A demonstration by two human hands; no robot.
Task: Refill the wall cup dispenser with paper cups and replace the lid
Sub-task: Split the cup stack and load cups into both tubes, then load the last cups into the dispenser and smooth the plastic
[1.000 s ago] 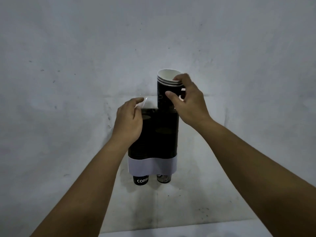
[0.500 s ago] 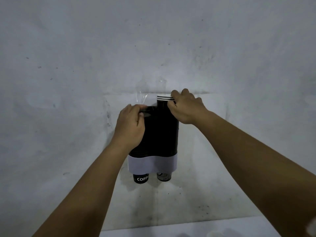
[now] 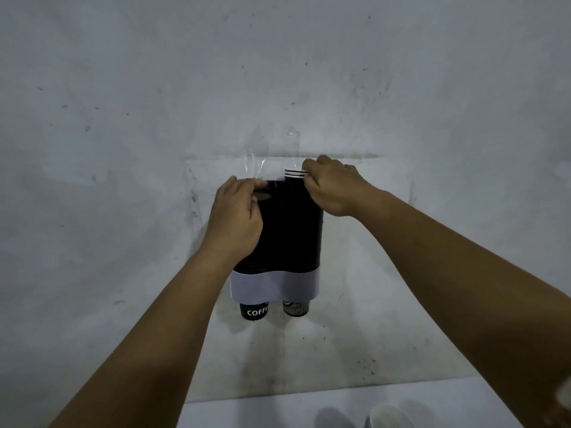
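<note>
Where two hands grip, three rims.

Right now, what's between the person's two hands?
In the head view, the dark top of the dispenser spans between left hand and right hand, with stacked cup rims by the right.

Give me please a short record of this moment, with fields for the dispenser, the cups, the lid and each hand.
dispenser: black two-column holder on the wall, white band at its base
cup stack: white rims stand just above the right column
bottom cups: one cup end marked COFF and another poke out below
lid: clear flap raised above the top, not closed
left hand: holds the dispenser's upper left edge
right hand: fingers curled on the stack's rims
</note>
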